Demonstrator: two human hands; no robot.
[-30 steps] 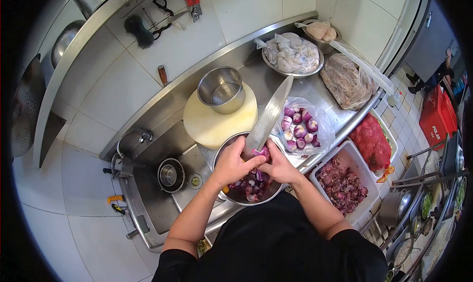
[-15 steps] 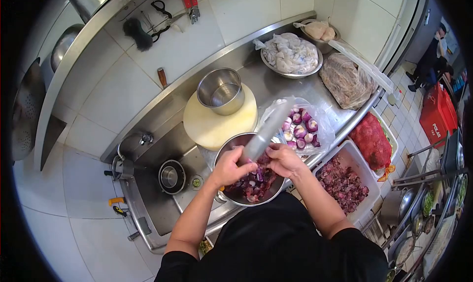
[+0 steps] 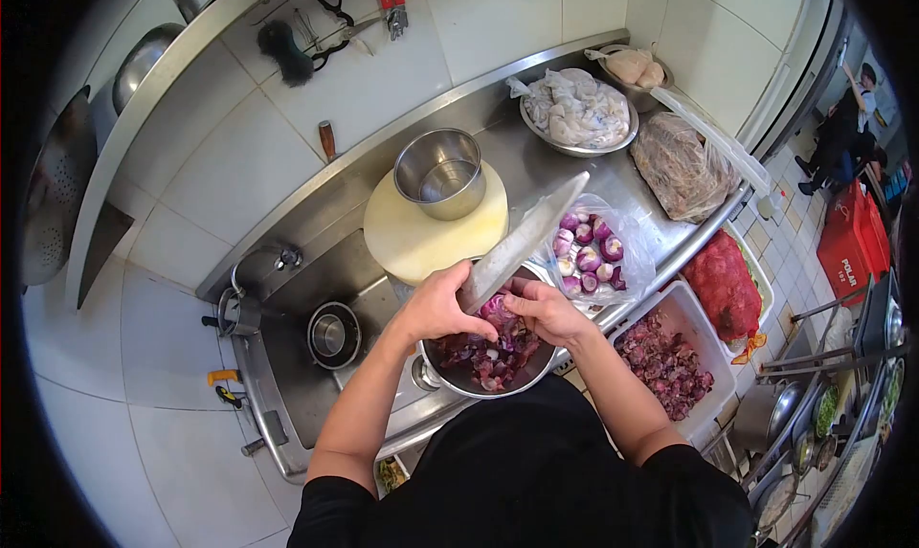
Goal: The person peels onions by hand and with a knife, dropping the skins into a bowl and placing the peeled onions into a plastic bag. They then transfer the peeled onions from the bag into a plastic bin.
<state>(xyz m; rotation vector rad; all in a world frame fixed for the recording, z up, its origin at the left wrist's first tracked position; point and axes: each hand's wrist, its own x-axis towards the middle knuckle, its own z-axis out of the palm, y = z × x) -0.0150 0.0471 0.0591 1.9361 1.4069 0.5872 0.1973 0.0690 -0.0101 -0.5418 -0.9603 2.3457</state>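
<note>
My left hand [image 3: 438, 309] is closed around a large kitchen knife [image 3: 528, 234], its handle hidden in the palm and its broad blade slanting up to the right. Pinched in the fingers of my right hand [image 3: 548, 313] is a red onion [image 3: 497, 308], partly covered and close to the lower end of the blade. Both hands are over a metal bowl [image 3: 548, 361] that holds purple onion skins [image 3: 490, 355]. Past the blade, a clear plastic bag [image 3: 634, 251] contains several peeled red onions [image 3: 586, 259].
A steel pot [image 3: 440, 177] stands on a round cutting board [image 3: 407, 246] beside the sink [image 3: 306, 404]. Bowls of bagged food [image 3: 579, 108] line the back. At right are a white tub [image 3: 704, 409] of onion skins and a red mesh sack [image 3: 723, 285].
The knife blade, blurred before, now shows sharply and has swung a little to the right. A purple onion surface is more visible between the hands. The whole view has shifted slightly.
</note>
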